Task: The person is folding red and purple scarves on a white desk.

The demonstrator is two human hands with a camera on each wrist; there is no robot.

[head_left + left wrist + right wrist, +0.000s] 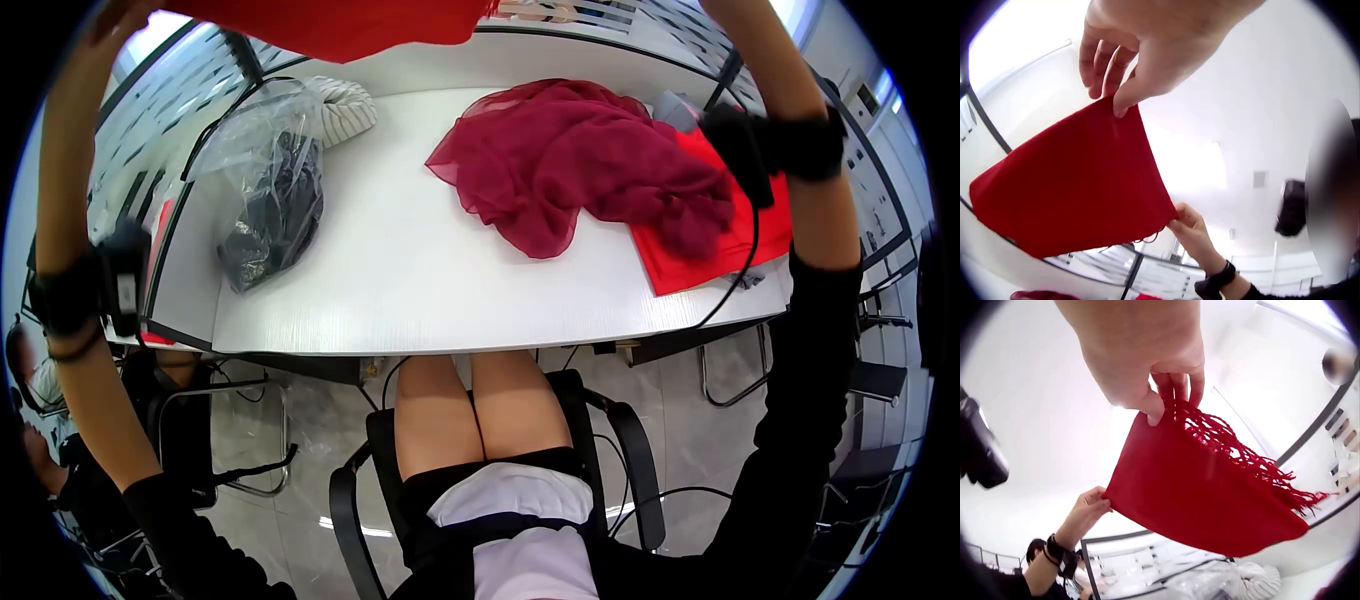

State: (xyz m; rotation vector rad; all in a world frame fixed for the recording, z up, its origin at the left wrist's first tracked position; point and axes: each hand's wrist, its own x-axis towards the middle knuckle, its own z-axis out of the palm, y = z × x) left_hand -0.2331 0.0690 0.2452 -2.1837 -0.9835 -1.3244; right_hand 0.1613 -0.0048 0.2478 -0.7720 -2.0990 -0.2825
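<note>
A bright red fringed scarf [345, 25] hangs stretched between both raised hands at the top of the head view. My left hand [1154, 47] pinches one corner between thumb and fingers. My right hand [1147, 356] pinches another corner in the right wrist view, beside the knotted fringe [1241, 456]. Between them the fabric sags in a smooth sheet, its lower part folded or draped. In the head view only a bit of the left hand [120, 15] shows at the upper edge; the right hand lies beyond the frame.
On the white desk [400, 290], a crumpled sheer maroon cloth [560, 160] partly covers a folded red cloth [665, 265] at the right. A clear plastic bag [270, 180] with dark contents lies left, by a striped white roll [345, 110]. Partition panels [160, 110] border the desk. Another person [80, 480] sits left.
</note>
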